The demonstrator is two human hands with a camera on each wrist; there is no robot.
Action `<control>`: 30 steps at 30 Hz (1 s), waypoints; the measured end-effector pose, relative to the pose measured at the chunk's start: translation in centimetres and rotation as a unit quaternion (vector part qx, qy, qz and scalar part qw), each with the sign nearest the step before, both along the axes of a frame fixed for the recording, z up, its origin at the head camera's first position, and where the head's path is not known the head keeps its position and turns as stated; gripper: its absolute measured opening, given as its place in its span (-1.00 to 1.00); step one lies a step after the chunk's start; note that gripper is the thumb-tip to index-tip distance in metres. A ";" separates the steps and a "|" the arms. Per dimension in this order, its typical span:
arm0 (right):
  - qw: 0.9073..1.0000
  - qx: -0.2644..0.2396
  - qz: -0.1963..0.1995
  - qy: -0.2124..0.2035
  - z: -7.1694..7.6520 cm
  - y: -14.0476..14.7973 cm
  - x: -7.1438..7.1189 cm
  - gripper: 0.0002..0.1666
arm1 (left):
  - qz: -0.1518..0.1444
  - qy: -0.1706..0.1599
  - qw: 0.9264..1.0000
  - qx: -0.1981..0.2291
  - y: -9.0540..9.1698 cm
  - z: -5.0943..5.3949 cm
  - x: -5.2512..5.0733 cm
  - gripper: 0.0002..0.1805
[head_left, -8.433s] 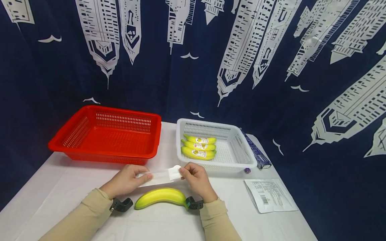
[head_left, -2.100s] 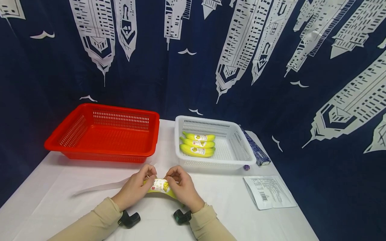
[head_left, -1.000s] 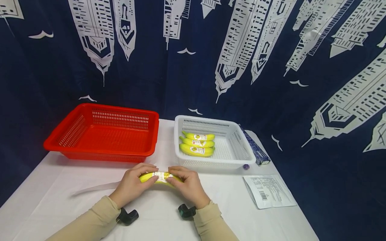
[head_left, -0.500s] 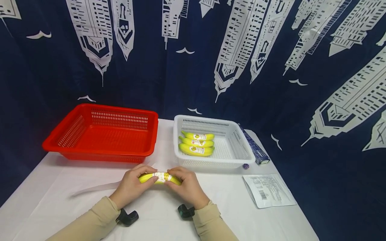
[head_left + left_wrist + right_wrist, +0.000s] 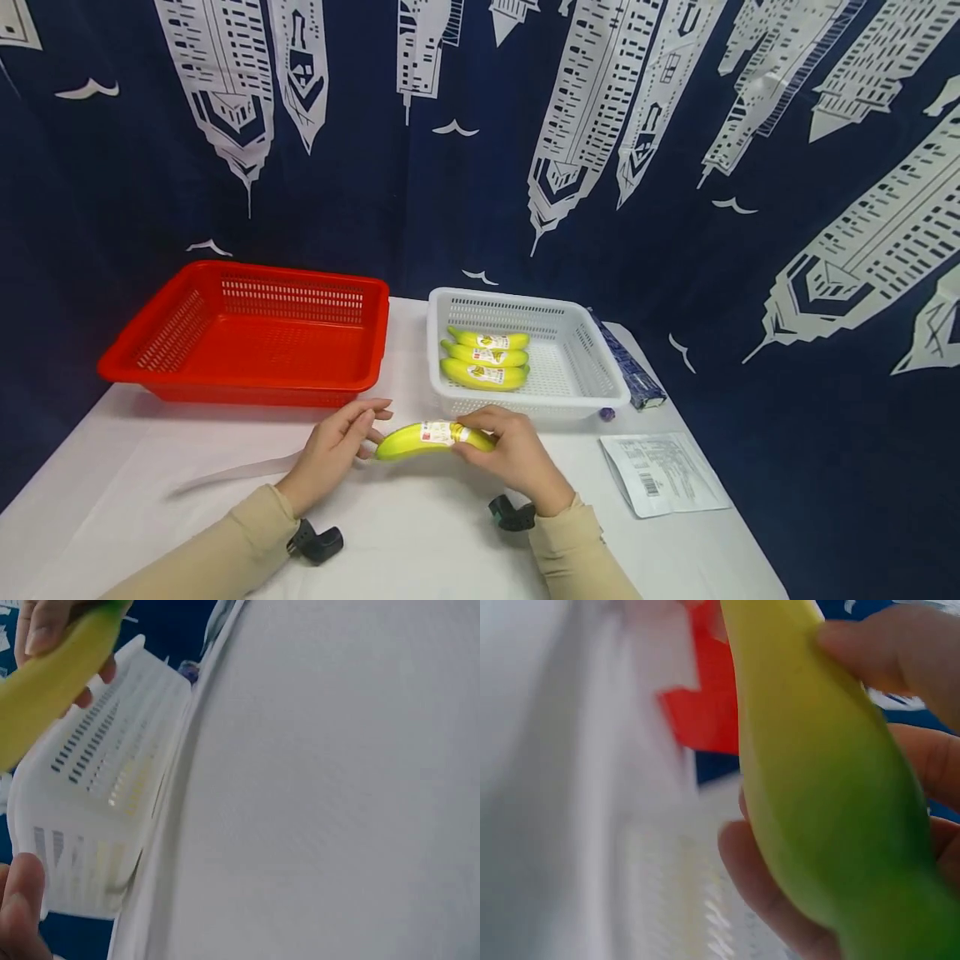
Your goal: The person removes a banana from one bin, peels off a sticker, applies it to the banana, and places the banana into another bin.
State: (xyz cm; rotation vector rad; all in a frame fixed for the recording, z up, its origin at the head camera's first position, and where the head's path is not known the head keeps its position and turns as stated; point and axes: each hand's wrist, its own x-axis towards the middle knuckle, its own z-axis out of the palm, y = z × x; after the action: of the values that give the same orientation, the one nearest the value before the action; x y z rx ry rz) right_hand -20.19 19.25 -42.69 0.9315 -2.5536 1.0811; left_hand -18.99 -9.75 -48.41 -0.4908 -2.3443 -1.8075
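Note:
My right hand (image 5: 517,457) grips a yellow banana (image 5: 408,442) near one end, above the table. A white printed label (image 5: 438,432) is wrapped on the banana's middle. In the right wrist view the banana's greenish end (image 5: 855,847) fills the middle, with fingers (image 5: 922,645) curled round it. My left hand (image 5: 333,450) is beside the banana's other end with loosely bent fingers and holds nothing; whether a fingertip touches the banana I cannot tell. Under the left hand, a pale strip (image 5: 240,472) lies on the table.
A red basket (image 5: 247,392) stands back left. Beside it, a white basket (image 5: 585,402) holds three labelled bananas (image 5: 486,373). A dark blue box (image 5: 633,371), a small purple object (image 5: 607,414) and a white printed pouch (image 5: 663,473) are at the right.
Both hands held the labelled banana half a second ago; the left has let go. The right hand has moved right with the banana. Earlier the banana lay unlabelled while both hands held a white strip.

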 end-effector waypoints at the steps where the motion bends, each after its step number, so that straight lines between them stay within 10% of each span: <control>1: 1.000 -0.008 -0.004 -0.002 0.6 0.7 -0.2 -0.65 | -0.002 -0.008 1.000 0.000 0.1 0.2 -0.1 -0.67; 8: 0.995 -0.038 -0.090 -0.015 5.6 4.8 -3.5 -0.64 | 0.004 -0.035 0.999 -0.022 2.5 2.6 -1.7 -0.55; 17: 0.979 0.158 -0.103 -0.072 9.2 4.6 -10.2 -0.72 | 0.019 -0.071 0.997 0.001 5.7 3.4 -4.2 -0.55; 23: 0.951 0.284 -0.045 -0.115 8.9 3.1 -13.7 -0.80 | 0.048 -0.072 0.996 0.035 6.2 2.4 -5.3 -0.65; 30: 0.894 0.401 0.000 -0.199 7.6 2.3 -15.9 -0.71 | 0.064 -0.075 0.993 0.059 6.4 2.0 -5.8 -0.67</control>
State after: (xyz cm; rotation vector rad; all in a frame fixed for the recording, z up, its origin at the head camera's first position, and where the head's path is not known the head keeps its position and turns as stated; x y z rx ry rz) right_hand -36.13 21.55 -35.05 0.9191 -3.4255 0.1579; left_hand -24.80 -3.35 -46.39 -0.1910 -2.2844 -1.9711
